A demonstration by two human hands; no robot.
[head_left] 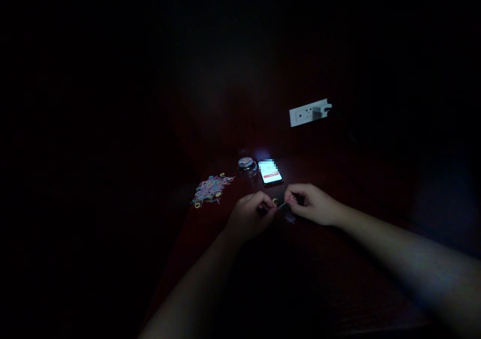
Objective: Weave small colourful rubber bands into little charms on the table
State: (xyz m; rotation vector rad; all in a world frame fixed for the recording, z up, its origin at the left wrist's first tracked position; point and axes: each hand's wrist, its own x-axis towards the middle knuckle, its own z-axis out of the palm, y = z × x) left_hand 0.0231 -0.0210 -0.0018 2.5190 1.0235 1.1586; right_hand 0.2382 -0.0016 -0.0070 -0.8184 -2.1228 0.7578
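- Left hand [251, 214]: thumb and fingers pinched on one end of a thin, pale greenish strip [281, 205].
- Right hand [313, 204]: fingertips pinched on the strip's other end; strip spans the gap between hands, above the dark red table [199, 233].
- Small yellow ring [275, 201] just beyond strip; little cluster of pale purple pieces [290, 218] below right fingertips.
- Loose multicoloured pile of small bands and rings [211, 189] on table, left of left hand.
- Clear round lidded jar [247, 166] beside lit black phone [271, 174], both beyond hands.
- Strip material: can't tell.
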